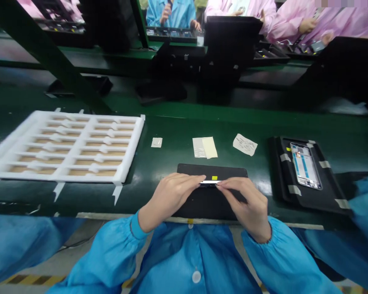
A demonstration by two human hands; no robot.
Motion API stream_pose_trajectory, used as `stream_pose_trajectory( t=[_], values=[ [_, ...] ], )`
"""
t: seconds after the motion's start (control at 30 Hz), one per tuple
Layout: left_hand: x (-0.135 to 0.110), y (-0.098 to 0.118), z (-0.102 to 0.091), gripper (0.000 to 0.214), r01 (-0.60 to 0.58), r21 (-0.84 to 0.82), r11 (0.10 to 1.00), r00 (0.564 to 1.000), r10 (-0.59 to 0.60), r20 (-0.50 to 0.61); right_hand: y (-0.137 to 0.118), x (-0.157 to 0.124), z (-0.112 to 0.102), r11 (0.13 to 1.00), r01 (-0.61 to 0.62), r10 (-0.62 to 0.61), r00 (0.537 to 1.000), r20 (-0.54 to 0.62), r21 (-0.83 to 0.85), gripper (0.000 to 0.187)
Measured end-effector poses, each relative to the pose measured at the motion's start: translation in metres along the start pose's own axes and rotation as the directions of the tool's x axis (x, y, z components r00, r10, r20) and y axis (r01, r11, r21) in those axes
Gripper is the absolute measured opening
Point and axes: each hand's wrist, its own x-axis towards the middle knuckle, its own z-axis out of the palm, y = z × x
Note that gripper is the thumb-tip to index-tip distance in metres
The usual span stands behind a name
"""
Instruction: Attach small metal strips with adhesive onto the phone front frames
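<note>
Your left hand and right hand pinch opposite ends of a slim, white-edged dark piece over a flat black mat. Your glossy dark-green table carries, left to right, a slotted white foam tray, a cream-and-white paper sheet and a taped black tray bearing a silver phone frame. Blue- and pink-clad people are beyond.

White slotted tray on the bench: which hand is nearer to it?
Left. The left hand is to the right of the white tray; the right hand is farther right.
</note>
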Motion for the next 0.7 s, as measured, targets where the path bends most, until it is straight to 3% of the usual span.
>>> stream_pose_trajectory(
  t=[0.2,0.5,0.7],
  values=[
    [-0.010,-0.006,-0.002,0.015,0.042,-0.055,0.998,0.997,-0.045,-0.065,-0.004,0.020,0.009,0.974,0.187,-0.157,0.963,0.218,-0.126,0.010],
    [-0.014,-0.006,0.004,0.014,0.016,-0.083,0.996,0.992,-0.026,-0.120,-0.019,0.039,0.008,0.937,0.239,-0.097,0.878,0.468,-0.254,0.015],
    [-0.018,-0.008,0.007,0.014,-0.009,-0.083,0.996,0.990,-0.003,-0.139,-0.022,0.041,0.011,0.929,0.261,-0.091,0.848,0.522,-0.262,0.012]
  ],
)
